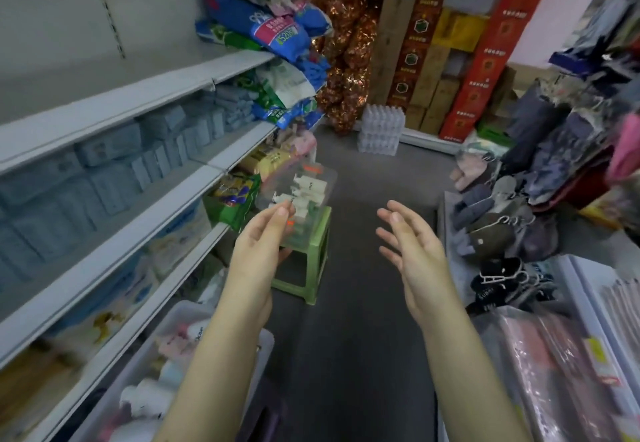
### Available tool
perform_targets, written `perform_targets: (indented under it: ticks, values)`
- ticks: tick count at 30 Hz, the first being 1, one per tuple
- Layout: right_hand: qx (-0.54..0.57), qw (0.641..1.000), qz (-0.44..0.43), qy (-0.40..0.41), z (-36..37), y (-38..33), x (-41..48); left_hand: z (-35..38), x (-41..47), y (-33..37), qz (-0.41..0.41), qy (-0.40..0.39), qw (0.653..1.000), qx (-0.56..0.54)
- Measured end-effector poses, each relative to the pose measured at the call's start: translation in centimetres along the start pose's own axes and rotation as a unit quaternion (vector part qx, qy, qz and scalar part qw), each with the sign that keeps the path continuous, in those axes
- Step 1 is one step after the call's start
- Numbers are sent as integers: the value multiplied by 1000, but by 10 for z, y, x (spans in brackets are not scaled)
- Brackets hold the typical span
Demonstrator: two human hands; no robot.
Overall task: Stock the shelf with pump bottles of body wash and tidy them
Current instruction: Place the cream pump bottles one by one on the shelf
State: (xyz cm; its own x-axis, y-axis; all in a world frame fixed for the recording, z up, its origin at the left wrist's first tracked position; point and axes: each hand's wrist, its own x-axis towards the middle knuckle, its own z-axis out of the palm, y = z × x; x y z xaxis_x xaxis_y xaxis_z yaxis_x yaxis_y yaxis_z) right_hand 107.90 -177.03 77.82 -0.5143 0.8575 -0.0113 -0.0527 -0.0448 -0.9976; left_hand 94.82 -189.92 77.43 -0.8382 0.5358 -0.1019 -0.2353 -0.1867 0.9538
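Nearest, below and behind the left fingers and beside that forearm, a bin (pixel 199 313) holds pump bottles (pixel 145 398) in a jumble. Their long axes are hard to read through the blur, and the frame edge cuts off the bin's near end. Ahead of it the left hand (pixel 258 254) reaches forward with its fingers straight and close together, holding nothing. The right hand (pixel 415 254) is level with it and well apart, its fingers loosely spread and also holding nothing. Just past the left fingertips (pixel 281 212) a clear box (pixel 325 178) stands on a green stool (pixel 311 268). In it, white pumps (pixel 304 185) appear upright, so their long axis runs up and down, crosswise to the reaching fingers. The left hand is clearly the nearer one, and the box lies left of and beyond the right fingers. Whether the left fingertips touch the box or only overlap it cannot be told. The bottle bodies behind the hand are hidden. The shelf (pixel 138 220), left of both hands, is blurred.
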Motion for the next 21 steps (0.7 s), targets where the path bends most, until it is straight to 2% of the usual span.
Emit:
perform_targets:
  ticks: [4,11,21]
  values:
    - [-10,1000,21,1,4,6,39,12,32,1,-7,-11,1000,4]
    - [-42,996,41,-69,25,24,136,27,105,-23,-18,55,998,-6]
    - [-47,985,78,-146,4,31,318,120,232,-55,-29,130,991,17]
